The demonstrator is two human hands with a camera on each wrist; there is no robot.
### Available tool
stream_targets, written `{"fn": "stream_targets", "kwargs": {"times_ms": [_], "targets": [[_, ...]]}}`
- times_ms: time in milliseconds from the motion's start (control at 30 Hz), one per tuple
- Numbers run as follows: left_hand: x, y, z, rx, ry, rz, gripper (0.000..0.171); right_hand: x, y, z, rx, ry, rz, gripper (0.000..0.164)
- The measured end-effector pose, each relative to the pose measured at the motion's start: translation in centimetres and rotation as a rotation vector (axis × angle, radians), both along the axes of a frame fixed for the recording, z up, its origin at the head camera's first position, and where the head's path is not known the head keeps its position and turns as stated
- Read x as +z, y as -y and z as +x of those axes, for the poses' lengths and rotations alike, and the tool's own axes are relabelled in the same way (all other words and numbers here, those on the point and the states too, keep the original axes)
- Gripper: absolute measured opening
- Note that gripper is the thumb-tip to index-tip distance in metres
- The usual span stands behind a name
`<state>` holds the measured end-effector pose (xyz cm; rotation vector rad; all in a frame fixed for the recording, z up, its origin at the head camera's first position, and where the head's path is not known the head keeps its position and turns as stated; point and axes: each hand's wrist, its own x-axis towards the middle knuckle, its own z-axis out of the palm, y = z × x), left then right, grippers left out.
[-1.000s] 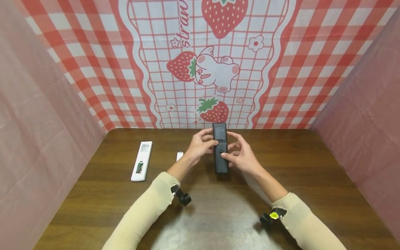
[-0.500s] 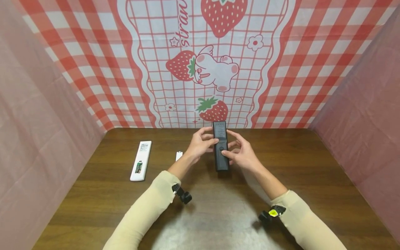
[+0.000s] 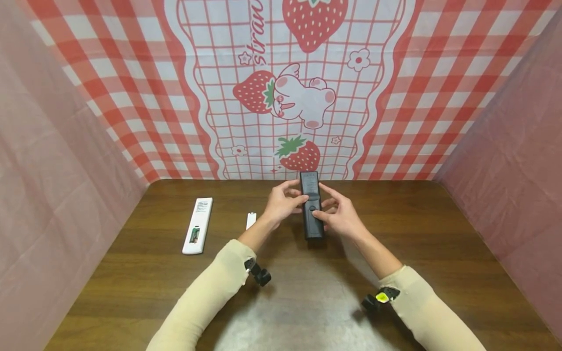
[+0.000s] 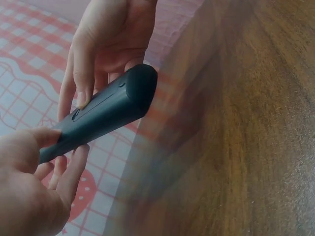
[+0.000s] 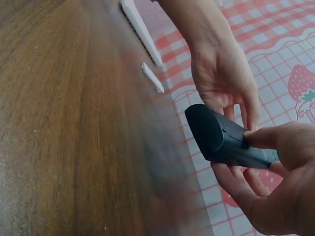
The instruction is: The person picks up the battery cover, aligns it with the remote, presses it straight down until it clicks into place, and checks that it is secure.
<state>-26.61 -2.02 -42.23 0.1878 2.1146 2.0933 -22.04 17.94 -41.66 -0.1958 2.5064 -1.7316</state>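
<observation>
Both hands hold a black remote control (image 3: 312,222) above the table, its back with the battery cover facing up. My left hand (image 3: 281,202) grips its left side, thumb on the back near the middle. From the right side, my right hand (image 3: 344,218) grips it too, with the thumb pressed at the round notch of the battery cover. In the left wrist view the cover's outline shows on the remote control (image 4: 110,105), lying flush with the body. Fingers of both hands curl beneath it, partly hidden.
On the table (image 3: 153,292) at the left lies a white remote control (image 3: 198,225), back up, its battery compartment uncovered with batteries inside. A small white battery cover (image 3: 251,220) lies between it and my left forearm. A checked strawberry cloth (image 3: 373,122) hangs behind.
Both hands keep their hold on the black remote control. It has shifted only very slightly, and the right thumb stays on the cover notch.
</observation>
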Motion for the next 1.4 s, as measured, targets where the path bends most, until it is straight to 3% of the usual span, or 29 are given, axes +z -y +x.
{"fn": "stream_targets", "kwargs": {"times_ms": [300, 600, 867, 1400], "targets": [[-0.5, -0.3, 0.2, 0.048, 0.008, -0.01, 0.053, 0.0, 0.3, -0.1, -0.022, 0.022, 0.022, 0.086], [-0.8, -0.5, 0.4, 0.036, 0.024, -0.017, 0.048, -0.6, 0.2, -0.2, -0.065, 0.058, 0.005, 0.087], [-1.3, -0.8, 0.6, 0.034, 0.071, 0.035, 0.041, -1.2, -0.2, -0.4, -0.074, 0.055, 0.023, 0.08], [-2.3, -1.1, 1.1, 0.063, 0.118, -0.006, 0.045, -2.0, -0.1, -0.6, -0.055, 0.098, 0.109, 0.076]]}}
